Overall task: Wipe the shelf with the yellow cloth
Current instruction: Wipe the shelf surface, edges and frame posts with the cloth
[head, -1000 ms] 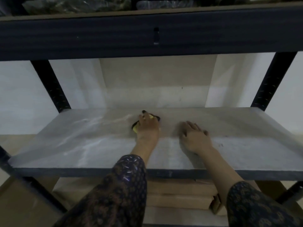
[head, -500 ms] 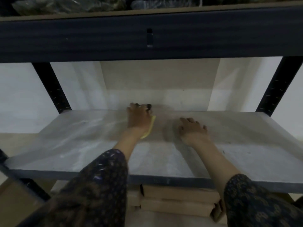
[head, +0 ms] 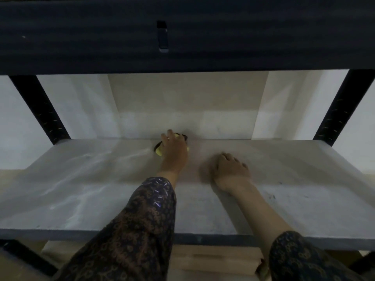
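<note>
At shelf (head: pixel 81 189) rear, left hand (head: pixel 174 151) pressing yellow cloth (head: pixel 159 152)

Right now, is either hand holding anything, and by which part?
The left hand presses the yellow cloth under its palm and fingers at the shelf's back edge. The right hand rests empty.

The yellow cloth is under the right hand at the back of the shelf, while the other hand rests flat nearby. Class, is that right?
Not quite: the head view shows the yellow cloth under the left hand; the right hand rests flat on the shelf.
</note>
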Motion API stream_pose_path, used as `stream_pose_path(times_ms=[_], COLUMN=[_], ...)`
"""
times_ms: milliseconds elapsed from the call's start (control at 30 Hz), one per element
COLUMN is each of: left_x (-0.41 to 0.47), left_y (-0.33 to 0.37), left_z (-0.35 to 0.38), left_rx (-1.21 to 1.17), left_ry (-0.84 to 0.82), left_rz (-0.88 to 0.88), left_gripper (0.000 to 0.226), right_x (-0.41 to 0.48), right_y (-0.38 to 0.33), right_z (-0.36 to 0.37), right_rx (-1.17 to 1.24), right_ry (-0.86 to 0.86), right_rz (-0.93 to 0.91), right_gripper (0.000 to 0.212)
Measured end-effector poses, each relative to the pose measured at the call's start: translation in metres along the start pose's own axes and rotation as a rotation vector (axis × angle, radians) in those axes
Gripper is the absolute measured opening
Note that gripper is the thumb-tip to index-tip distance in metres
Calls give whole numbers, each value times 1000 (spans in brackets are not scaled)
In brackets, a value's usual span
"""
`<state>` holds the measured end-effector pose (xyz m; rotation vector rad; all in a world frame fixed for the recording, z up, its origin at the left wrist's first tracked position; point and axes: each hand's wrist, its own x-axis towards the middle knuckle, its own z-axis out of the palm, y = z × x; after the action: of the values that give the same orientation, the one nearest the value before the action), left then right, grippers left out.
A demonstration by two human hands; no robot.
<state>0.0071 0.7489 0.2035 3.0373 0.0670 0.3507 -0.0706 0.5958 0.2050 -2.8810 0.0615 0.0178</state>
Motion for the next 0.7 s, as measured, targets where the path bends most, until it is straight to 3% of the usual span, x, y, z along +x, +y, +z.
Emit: stream_pose_path(times_ms=[233, 400, 467, 567, 700], left_x=[-3, -20, -28, -48, -75], left_y=[-91, -134, -119, -52, -5], left_z=[-11, -35, -47, -43, -22], left_rx=[119, 124, 181, 173, -18], left_ry=[35, -34, 14, -59, -175], left_rz=[-220, -396, -285, 27, -5], left_gripper=[47, 45, 43, 46, 50], right_x=[-2, -1, -3, -15, -46], right_y=[4, 6, 3, -7, -35], right_z=[2, 2, -1, 1, 16], right_rx=[12, 26, 32, 51, 78], right_ry=[10, -26, -46, 6, 58], right_rz=[-10, -14, -3, -3, -108], right_gripper=[50, 54, 54, 55, 65])
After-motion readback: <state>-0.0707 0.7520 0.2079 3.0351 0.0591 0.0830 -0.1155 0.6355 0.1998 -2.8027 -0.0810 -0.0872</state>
